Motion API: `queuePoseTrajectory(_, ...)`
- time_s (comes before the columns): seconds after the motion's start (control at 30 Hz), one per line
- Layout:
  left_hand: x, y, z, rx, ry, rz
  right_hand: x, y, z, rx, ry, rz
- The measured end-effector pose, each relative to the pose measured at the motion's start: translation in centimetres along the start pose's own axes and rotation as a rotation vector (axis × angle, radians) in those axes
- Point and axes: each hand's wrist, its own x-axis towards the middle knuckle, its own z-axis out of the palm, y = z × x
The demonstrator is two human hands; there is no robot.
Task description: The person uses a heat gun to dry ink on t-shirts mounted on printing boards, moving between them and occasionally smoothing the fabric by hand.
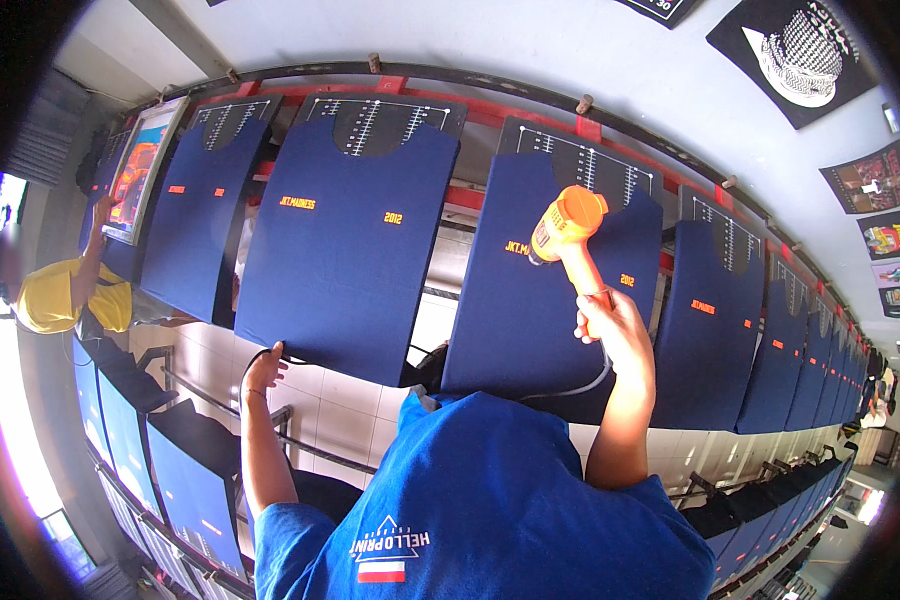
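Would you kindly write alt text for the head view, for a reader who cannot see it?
A person's right hand holds an orange heat gun up to a navy shirt on a board, while the left hand grips a black cable below a neighbouring navy shirt. A long row of similar shirted boards curves away, and another person in yellow stands at the left.

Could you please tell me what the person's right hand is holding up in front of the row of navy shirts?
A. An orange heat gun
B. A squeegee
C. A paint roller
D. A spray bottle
A: the right hand grips the handle of an orange heat gun, its nozzle turned toward a navy shirt stretched on a board.
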Motion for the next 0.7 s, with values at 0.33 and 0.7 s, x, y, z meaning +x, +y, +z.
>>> queuePoseTrajectory(0.33,-0.3,0.3,-0.2,0.011,-0.033,0.006,0.0,0.9,0.0,-0.020,0.017,-0.057)
queuePoseTrajectory(0.7,-0.4,0.3,-0.2,-0.004,-0.021,0.021,-0.4,1.3,-0.3,0.018,0.044,-0.072)
